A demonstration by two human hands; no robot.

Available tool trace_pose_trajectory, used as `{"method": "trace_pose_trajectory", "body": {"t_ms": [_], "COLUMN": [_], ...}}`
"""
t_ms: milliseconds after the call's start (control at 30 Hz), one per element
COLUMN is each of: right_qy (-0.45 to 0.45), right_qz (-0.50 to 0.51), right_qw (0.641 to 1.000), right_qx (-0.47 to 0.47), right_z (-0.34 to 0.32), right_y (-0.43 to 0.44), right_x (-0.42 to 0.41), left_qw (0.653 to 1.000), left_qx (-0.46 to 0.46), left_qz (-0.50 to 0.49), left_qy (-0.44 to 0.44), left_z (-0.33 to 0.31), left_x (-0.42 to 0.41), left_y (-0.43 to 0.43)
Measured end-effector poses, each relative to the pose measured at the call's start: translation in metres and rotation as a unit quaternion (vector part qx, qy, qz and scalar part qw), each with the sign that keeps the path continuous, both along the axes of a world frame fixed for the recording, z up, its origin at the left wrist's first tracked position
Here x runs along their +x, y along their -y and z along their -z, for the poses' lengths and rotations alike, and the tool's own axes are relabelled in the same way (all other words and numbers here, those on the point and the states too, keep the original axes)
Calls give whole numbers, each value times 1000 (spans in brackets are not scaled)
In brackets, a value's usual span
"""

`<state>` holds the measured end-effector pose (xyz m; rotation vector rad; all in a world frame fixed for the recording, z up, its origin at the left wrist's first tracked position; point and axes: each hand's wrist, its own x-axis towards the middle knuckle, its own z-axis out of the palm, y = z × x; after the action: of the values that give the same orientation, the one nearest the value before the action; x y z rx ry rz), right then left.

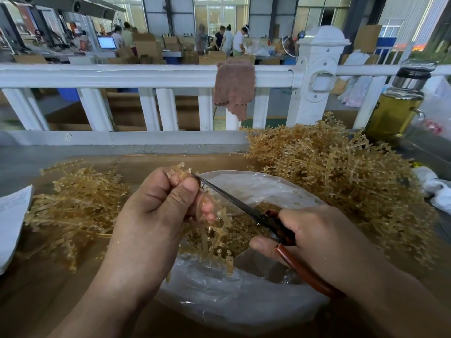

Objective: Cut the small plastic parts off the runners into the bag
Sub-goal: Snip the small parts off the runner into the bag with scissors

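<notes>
Cutting station: a brown cardboard work surface [73, 301] in front of a white railing [122, 75], seen from above the person's hands.
Left hand: the left hand [161, 211] is clenched around a bunch of amber runners [214, 237], thumb pressed on top, with the stems hanging down over the bag's mouth and a short tuft sticking up above the fist.
Right hand: the right hand [314, 237] grips the scissors [246, 208] by their brown handles, fingers closed around them (thumb lying along the near handle).
Scissors: the dark blades look closed or nearly so, and slant up to the left, their tip meeting the runners just beside the left thumb.
Bag: a clear plastic bag [231, 301] lies open on the surface between the two forearms, directly below the held runners.
Cut parts: a layer of small amber plastic parts [244, 230] sits inside the bag, under the blades.
Right pile: a tall heap of runners with parts still attached [341, 172] stands just right of the bag.
Left pile: a flatter heap of mostly bare stems [73, 203] lies left of the left hand.
Edges: a glass bottle of yellow-green liquid [395, 106] stands at far right behind the tall heap; a brownish cloth [234, 89] hangs over the railing; a white paper sheet [12, 220] lies at the left edge.
</notes>
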<state>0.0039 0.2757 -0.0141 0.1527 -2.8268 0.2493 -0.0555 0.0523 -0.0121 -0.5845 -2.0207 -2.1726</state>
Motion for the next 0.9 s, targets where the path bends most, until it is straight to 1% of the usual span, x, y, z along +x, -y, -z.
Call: {"method": "trace_pose_trajectory", "body": {"t_ms": [100,233,333,500,667,800,900], "right_qy": [8,30,38,27,10,4,0], "right_qz": [-2,10,13,3,-4,-4,-4], "right_qw": [1000,997,995,997,998,998,998], "right_qx": [-14,-71,-92,-77,-62,-63,-59], "right_z": [2,1,0,0,0,1,1], "right_y": [1,1,1,4,3,3,3], "right_x": [0,1,1,2,3,2,1], "left_qw": [1000,1000,1000,998,993,989,989], "left_qx": [19,22,29,38,83,106,104], "left_qz": [9,-3,-2,45,75,90,93], "left_qy": [10,7,6,19,40,48,54], "left_z": [0,-1,2,8,7,5,4], "left_x": [0,1,-3,-6,-8,-8,-6], "left_y": [0,-1,-1,-1,-1,-2,-2]}}
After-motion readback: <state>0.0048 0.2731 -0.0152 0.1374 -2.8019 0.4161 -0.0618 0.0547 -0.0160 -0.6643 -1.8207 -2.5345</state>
